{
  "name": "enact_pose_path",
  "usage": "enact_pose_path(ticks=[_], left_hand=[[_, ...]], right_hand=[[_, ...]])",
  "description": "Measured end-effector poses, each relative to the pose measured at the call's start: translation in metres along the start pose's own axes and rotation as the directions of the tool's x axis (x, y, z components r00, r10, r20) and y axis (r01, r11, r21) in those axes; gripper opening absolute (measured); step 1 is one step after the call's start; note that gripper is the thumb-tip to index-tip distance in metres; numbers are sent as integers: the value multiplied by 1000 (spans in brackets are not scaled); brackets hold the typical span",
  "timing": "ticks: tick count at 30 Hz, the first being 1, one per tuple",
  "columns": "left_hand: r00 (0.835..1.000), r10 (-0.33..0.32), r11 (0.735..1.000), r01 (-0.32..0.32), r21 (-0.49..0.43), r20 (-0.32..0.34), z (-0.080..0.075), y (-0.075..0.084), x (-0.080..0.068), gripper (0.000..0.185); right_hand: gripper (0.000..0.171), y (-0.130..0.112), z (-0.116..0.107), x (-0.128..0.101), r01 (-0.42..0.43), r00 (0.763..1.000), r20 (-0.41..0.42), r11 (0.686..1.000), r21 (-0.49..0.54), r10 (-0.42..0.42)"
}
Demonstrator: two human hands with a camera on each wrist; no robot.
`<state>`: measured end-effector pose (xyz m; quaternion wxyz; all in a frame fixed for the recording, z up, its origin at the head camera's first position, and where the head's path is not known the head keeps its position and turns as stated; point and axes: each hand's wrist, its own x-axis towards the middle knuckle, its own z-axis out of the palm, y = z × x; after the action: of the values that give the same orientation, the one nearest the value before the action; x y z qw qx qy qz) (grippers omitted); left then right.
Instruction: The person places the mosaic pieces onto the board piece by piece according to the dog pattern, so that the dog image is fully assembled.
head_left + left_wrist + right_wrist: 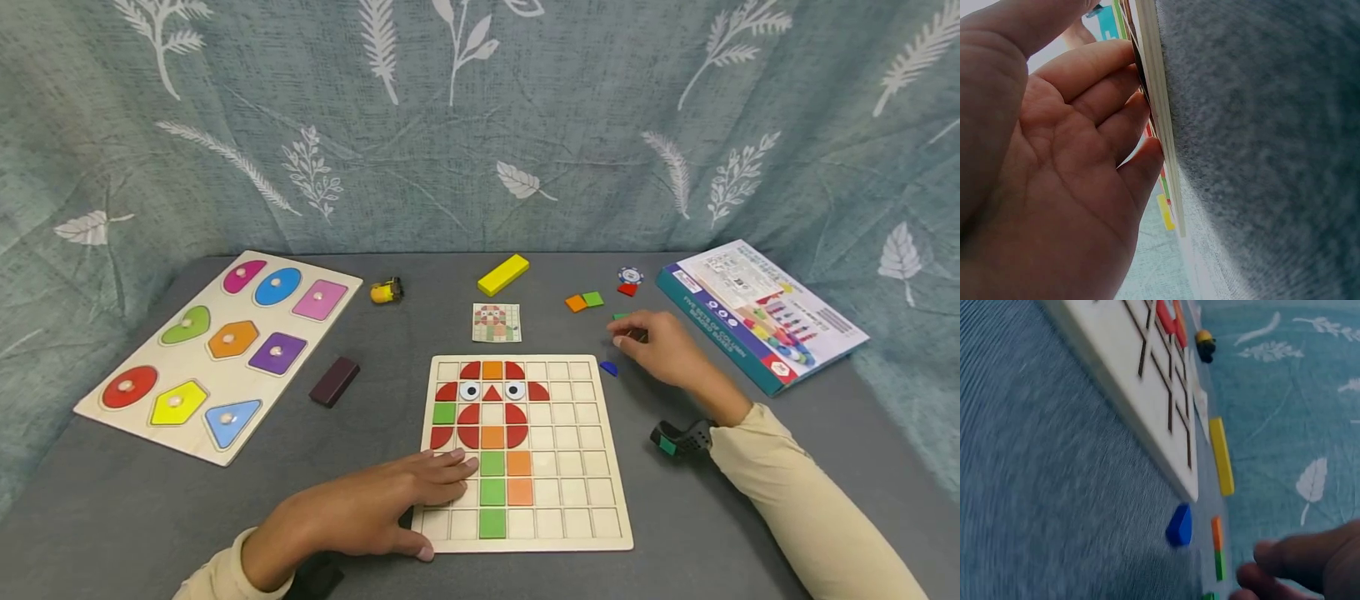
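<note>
Small green piece (621,317) by fingertips (617,330)

Left hand (360,512) lies palm down, low and near the body, its forearm entering from the lower left in a cream-coloured long sleeve (225,575). The fingers (442,467) are extended and held together, pointing to the right; the thumb is stretched out along the near side. In the left wrist view the palm (1047,187) is open and the fingers are only slightly bent. Right hand (663,346) is stretched forward on the right side, knuckles up, fingers loosely curled and pointing left. A black wrist strap (678,437) sits behind it, ahead of the cream sleeve. The right wrist view shows blurred fingertips (1272,562); whether they grasp anything cannot be determined.
</note>
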<state>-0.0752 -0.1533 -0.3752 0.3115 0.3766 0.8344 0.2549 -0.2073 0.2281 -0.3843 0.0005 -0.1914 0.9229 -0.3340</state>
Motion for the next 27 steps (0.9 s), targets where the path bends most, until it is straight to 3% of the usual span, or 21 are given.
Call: enact_pose_path(ticks=[6, 15, 27], left_hand=[[1000, 8, 1000, -8, 14, -4, 0, 0, -1, 69], [1000, -5, 1000, 5, 22, 5, 0, 0, 0, 70], [1000, -6, 1000, 6, 18, 6, -1, 1, 0, 69]], right_hand=[[20, 7, -4, -3, -85, 989, -128, 996, -32, 80], [25, 14, -6, -4, -171, 980, -107, 985, -17, 168], [26, 12, 5, 5, -80, 995, -73, 992, -98, 73]])
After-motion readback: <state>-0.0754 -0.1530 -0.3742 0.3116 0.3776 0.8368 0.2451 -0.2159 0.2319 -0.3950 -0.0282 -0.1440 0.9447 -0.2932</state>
